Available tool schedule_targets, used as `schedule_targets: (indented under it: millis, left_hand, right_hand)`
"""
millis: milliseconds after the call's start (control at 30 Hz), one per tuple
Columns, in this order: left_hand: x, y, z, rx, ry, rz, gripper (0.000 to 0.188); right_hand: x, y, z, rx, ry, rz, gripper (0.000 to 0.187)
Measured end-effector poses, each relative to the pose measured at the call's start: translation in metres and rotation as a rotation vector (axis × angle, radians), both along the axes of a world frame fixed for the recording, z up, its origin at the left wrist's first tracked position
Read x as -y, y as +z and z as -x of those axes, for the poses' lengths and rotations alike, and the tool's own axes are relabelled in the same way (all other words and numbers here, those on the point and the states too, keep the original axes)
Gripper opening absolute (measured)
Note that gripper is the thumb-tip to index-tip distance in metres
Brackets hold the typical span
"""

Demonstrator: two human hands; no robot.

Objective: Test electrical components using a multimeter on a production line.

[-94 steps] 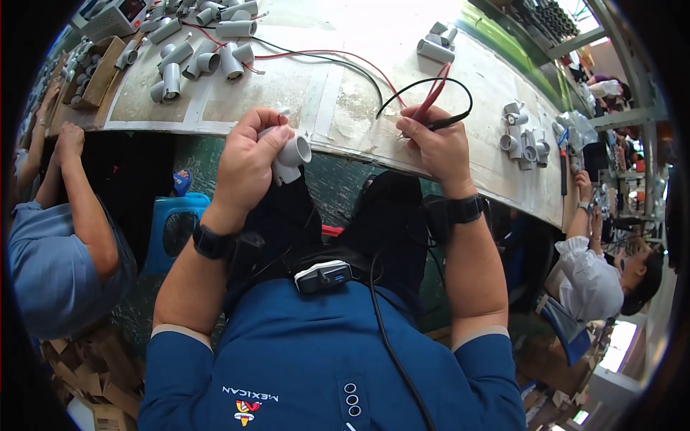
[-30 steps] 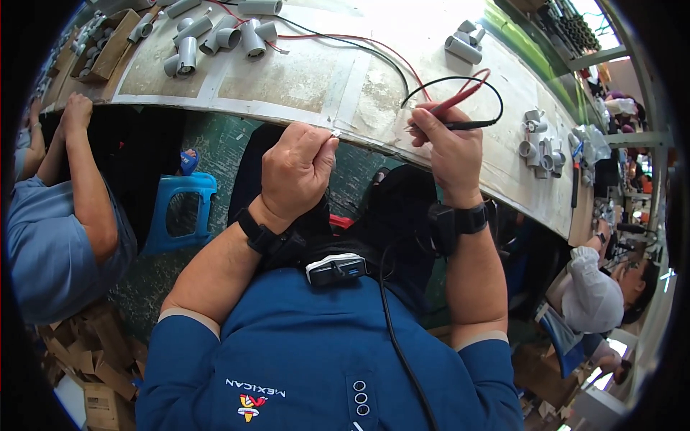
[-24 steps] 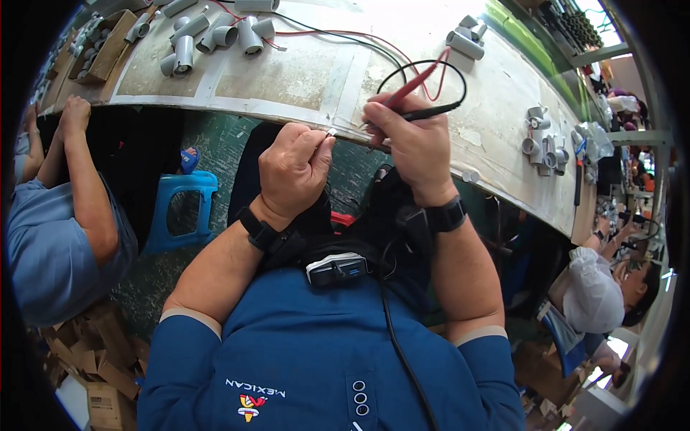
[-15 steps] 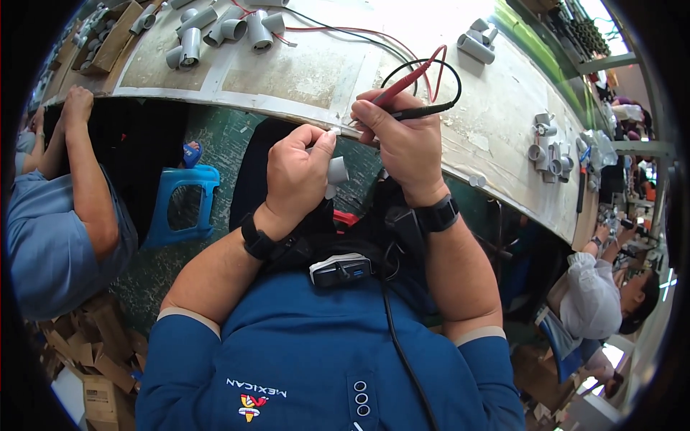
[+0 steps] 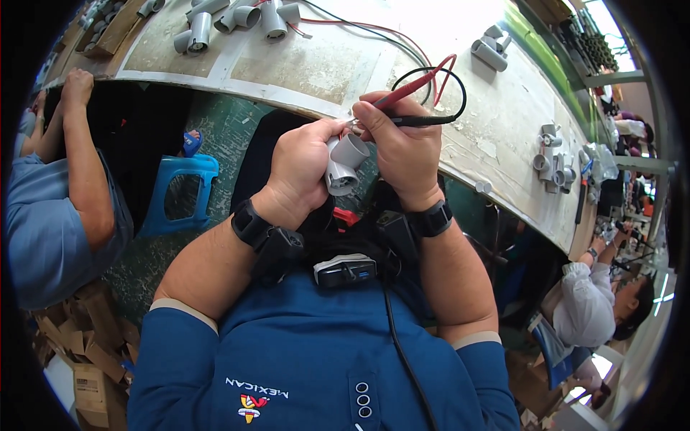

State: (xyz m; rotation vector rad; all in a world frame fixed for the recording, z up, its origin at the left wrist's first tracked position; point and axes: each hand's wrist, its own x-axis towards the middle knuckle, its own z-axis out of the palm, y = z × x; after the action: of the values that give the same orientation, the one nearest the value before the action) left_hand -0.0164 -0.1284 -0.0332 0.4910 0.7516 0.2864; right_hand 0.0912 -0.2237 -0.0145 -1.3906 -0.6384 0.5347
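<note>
My left hand [image 5: 298, 164] is closed around a grey plastic branched pipe fitting [image 5: 350, 152], its open ends facing right and down toward my lap. A small pale piece shows at the left thumb and fingertips, too small to make out. In my right hand [image 5: 407, 152] I pinch two test probes together: a red probe [image 5: 412, 85] and a black probe [image 5: 425, 120]. Their tips point left at my left fingertips, just above the table's front edge; whether they touch anything cannot be seen. Red and black leads loop behind them onto the table.
The worn white table [image 5: 287, 79] runs across in front. Grey fittings [image 5: 198, 30] lie at its back left, others [image 5: 491, 50] at back right and far right [image 5: 552, 161]. At left are a person's arm [image 5: 90, 169], a blue stool [image 5: 176, 190] and a cardboard box [image 5: 115, 36].
My left hand has turned, so the fitting shows more fully between my hands. Its fingertips have come closer to the probe tips. My right hand stays nearly in place, still holding both probes.
</note>
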Motion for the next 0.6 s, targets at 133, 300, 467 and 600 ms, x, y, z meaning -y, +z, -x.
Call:
schedule_targets:
  millis: [133, 300, 467, 600]
  left_hand:
    - [-0.0009, -0.0001, 0.0006, 0.022, 0.0, 0.022, 0.018]
    - [-0.0016, 0.001, -0.0013, -0.021, -0.053, -0.024, 0.025]
    - [-0.0009, 0.0012, -0.0003, -0.01, -0.058, -0.021, 0.025]
    - [-0.0007, 0.005, -0.0013, 0.008, -0.063, -0.009, 0.025]
  right_hand:
    - [-0.0022, -0.0018, -0.0004, 0.068, -0.016, 0.015, 0.011]
    - [-0.0042, -0.0007, -0.0008, 0.036, -0.027, 0.031, 0.01]
    - [-0.0042, -0.0009, -0.0017, 0.067, -0.019, 0.046, 0.01]
    - [-0.0044, -0.0004, -0.0029, 0.049, -0.022, 0.057, 0.011]
